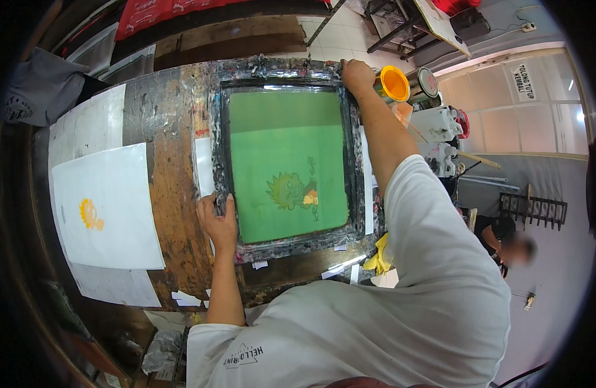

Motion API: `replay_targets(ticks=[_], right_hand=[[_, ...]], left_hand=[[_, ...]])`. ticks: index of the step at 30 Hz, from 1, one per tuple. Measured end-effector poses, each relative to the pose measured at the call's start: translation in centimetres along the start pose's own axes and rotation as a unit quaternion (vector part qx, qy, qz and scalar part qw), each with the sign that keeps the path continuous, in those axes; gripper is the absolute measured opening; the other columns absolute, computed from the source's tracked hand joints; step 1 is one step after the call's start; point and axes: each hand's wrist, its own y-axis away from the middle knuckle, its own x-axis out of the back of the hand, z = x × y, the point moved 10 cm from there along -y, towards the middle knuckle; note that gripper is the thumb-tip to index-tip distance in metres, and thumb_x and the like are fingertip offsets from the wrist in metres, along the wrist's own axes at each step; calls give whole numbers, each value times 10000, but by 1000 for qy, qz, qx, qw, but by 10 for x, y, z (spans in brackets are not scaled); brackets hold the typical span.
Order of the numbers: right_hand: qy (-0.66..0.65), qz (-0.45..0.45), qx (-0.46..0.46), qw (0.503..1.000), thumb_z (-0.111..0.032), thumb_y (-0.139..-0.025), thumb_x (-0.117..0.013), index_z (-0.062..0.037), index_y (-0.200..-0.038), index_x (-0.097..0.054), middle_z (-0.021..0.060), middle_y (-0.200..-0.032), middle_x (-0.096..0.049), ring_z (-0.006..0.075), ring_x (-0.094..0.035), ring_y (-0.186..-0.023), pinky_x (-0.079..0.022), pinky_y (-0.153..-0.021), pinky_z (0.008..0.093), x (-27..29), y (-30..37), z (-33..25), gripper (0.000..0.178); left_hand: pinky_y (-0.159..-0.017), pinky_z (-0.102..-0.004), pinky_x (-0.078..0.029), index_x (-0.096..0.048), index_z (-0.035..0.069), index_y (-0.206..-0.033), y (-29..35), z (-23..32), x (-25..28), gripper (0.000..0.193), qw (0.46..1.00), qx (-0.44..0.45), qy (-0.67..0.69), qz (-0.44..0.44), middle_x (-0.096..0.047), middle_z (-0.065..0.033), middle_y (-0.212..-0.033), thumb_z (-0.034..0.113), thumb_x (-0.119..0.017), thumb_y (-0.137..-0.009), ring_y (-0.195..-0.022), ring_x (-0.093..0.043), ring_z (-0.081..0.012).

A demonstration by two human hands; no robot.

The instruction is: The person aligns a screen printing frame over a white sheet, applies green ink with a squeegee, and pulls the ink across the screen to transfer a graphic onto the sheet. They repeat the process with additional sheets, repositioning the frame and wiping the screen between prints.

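Observation:
A screen printing frame (355, 187) with a black, ink-stained border lies on the worktable in front of me. Its green mesh (285, 139) carries a cartoon figure with spiky hair, turned sideways. My left hand (218, 223) grips the frame's left side near the lower corner, thumb on top and fingers at the outer edge. With my right arm stretched far forward, my right hand (358, 77) is closed round the far right corner. White material (204, 168) shows from under the frame on both sides; what lies beneath the mesh is mostly hidden.
Left of the frame, a white sheet (117, 239) with a yellow-orange print rests on the stained wooden table (172, 194). An open orange paint can (395, 84), another can (427, 83) and white jugs (434, 124) stand at the right. People are at far left (42, 87) and right (495, 236).

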Motion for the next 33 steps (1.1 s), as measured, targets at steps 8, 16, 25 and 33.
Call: replay_targets(ticks=[8,16,25,33], right_hand=[[-31,-38,-163,985,-446,-1142,-414,-88,-1232,-776,164,-1253,-774,352,-762,-1133,-617,-909,483,9,18,-2,517],[45,-60,26,997,-410,-1117,-477,-48,-1314,-716,183,-1321,-728,365,-706,-1233,-593,-980,482,14,-2,-18,475],[67,58,361,928,-150,-987,-579,-156,-1479,-582,125,-1305,-673,337,-643,-1258,-559,-975,515,73,46,-118,492],[-50,-23,290,955,-23,-914,-604,-64,-1306,-688,136,-1352,-680,335,-624,-1315,-531,-1084,471,61,11,-101,403]], left_hand=[[-1025,-479,-462,-672,-52,-1212,1,5,1,415,999,-33,10,16,-620,-179,-1182,244,-810,-955,-1159,-577,-384],[-1019,-484,-463,-672,-53,-1211,1,9,1,394,999,-36,2,12,-623,-187,-1194,222,-802,-961,-1167,-576,-380],[-1007,-464,-475,-673,-56,-1220,1,8,0,397,999,-31,-11,5,-623,-177,-1195,215,-804,-962,-1173,-576,-378],[-1008,-477,-471,-672,-55,-1214,1,10,2,403,999,-31,-12,9,-626,-185,-1187,222,-808,-955,-1161,-583,-380]])
